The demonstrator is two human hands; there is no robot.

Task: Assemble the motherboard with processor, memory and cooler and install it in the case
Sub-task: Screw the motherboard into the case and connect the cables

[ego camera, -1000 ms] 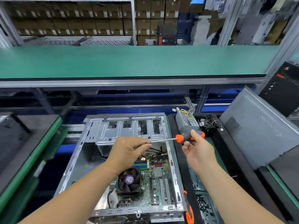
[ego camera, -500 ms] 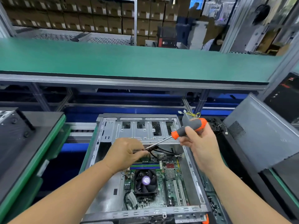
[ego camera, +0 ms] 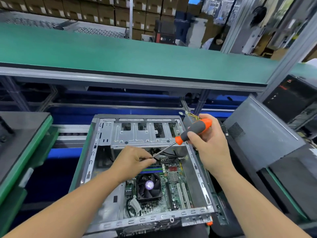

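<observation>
An open metal computer case [ego camera: 199, 176] lies on its side in front of me. Inside it sits the green motherboard [ego camera: 175, 177] with a black cooler fan [ego camera: 148, 186] and memory sticks [ego camera: 151, 170]. My right hand [ego camera: 210, 146] grips the grey and orange handle of a screwdriver [ego camera: 193, 130], which slants down to the left. My left hand [ego camera: 133, 162] pinches the screwdriver's tip over the board's far edge; whether a screw sits there is hidden by my fingers.
A grey side panel [ego camera: 262, 134] leans at the right. A power supply with loose wires [ego camera: 188, 117] stands behind the case. Another orange-handled tool [ego camera: 209, 223] pokes out at the case's near right corner. A green shelf [ego camera: 120, 54] spans above.
My right hand has raised the screwdriver handle, tilting the shaft steeper toward the board. My left hand stayed at the tip and sank lower into the case. The camera moved closer.
</observation>
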